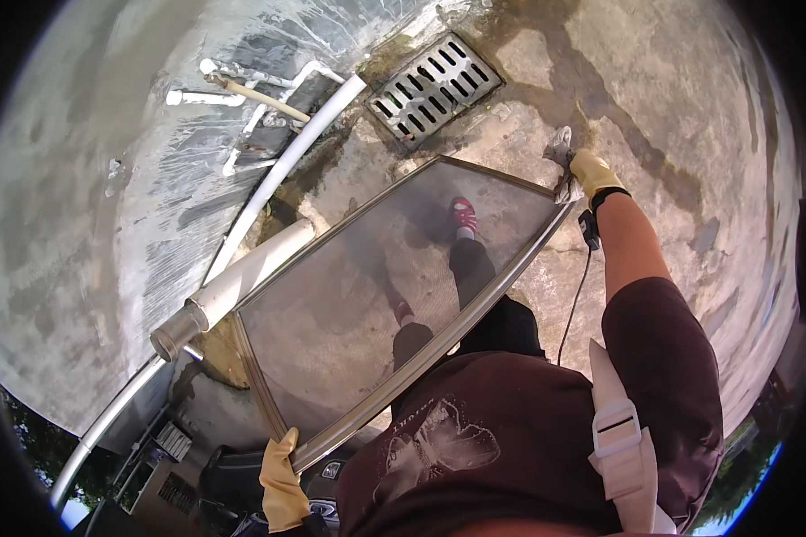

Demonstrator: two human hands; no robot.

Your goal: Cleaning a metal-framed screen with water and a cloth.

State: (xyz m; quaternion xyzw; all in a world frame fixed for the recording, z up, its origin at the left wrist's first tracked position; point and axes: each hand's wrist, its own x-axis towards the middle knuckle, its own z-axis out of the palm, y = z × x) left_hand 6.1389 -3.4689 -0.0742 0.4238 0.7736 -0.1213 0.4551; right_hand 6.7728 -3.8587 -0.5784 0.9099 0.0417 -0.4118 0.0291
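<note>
A framed mesh window screen [383, 282] slants across the space in front of my body, and my legs show through its mesh. My left hand [283, 486], in a yellow rubber glove, grips the metal frame at its near-left corner. At the opposite end, my right hand [592, 176], in a matching glove, holds a crumpled grey-white cloth [563, 164]. The cloth touches the far-right corner of the frame, and part of it hangs past the edge. My right fingers are partly hidden by the glove's angle and the cloth.
A slotted drain cover [436, 90] is set in the wet concrete floor [651, 221]. Along the wall run white plastic pipes [295, 154], with a thicker pipe [255, 272] beside the screen. A black cable [574, 302] hangs below my right wrist. A dark vehicle [235, 476] is at lower left.
</note>
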